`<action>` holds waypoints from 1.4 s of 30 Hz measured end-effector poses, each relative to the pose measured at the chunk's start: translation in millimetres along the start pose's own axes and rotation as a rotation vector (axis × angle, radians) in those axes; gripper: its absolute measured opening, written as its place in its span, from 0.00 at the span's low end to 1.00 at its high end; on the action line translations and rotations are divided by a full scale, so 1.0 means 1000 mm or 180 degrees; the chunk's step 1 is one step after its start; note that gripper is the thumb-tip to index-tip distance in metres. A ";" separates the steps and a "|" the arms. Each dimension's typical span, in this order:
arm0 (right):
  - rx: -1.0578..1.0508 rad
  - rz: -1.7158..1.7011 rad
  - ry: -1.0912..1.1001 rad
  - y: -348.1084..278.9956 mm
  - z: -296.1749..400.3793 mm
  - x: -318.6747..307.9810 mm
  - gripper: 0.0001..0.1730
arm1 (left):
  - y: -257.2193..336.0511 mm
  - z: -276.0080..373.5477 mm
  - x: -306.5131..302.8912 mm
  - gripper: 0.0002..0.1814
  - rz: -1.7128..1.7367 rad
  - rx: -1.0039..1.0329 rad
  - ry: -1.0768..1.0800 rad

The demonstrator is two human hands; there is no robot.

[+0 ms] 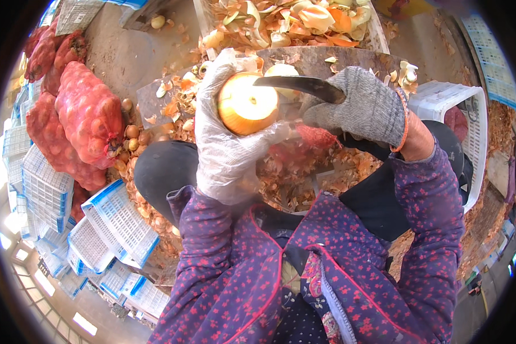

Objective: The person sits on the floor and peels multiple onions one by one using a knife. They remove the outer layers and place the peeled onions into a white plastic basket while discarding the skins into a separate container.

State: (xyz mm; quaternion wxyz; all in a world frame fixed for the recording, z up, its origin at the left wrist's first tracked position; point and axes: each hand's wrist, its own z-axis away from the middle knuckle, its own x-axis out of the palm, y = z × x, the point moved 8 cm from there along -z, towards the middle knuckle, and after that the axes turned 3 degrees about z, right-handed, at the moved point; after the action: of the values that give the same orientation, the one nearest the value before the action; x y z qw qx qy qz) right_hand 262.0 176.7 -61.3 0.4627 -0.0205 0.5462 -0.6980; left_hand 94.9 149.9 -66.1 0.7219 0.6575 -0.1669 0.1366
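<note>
My left hand (228, 159), in a pale glove under a clear plastic one, cups a yellow-brown onion (241, 122) between thumb and fingers. A bright, pale round patch shows on the onion's upper face. In a grey knit glove, my right hand (357, 107) is shut around a knife whose dark curved blade (303, 84) points left. The blade's tip overlaps the onion's right edge; whether it touches is hard to tell. Behind the blade, another pale onion (283, 71) rests on a worn board (348, 58) strewn with skins.
A container heaped with onion skins (292, 23) stands beyond the board. Red mesh sacks of onions (88, 112) lie at left, with loose onions (133, 137) beside them. White-and-blue plastic crates (120, 219) are piled lower left. A white crate (477, 129) stands by my right knee.
</note>
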 end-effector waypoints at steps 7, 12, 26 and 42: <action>-0.0143 0.0130 -0.0180 -0.003 0.002 0.008 0.20 | 0.002 -0.006 -0.009 0.55 -0.0965 0.0343 -0.0291; -0.1108 0.0588 -0.0394 -0.010 0.002 0.027 0.34 | 0.003 -0.002 0.000 0.51 -0.1115 0.0098 -0.0447; 0.0818 -0.3762 -0.1769 -0.019 0.027 0.092 0.14 | 0.031 0.006 0.001 0.54 -0.2412 0.1928 0.0134; 0.0699 -0.2487 0.0325 0.003 -0.013 0.021 0.36 | 0.014 0.001 -0.001 0.48 -0.0346 0.0747 0.0712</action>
State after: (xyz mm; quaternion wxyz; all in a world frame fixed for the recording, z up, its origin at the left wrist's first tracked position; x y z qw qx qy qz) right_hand 245.0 172.3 -79.4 0.1346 -0.1423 0.4418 -0.8755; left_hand 88.0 150.4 -53.4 0.6606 0.7260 -0.0327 0.1882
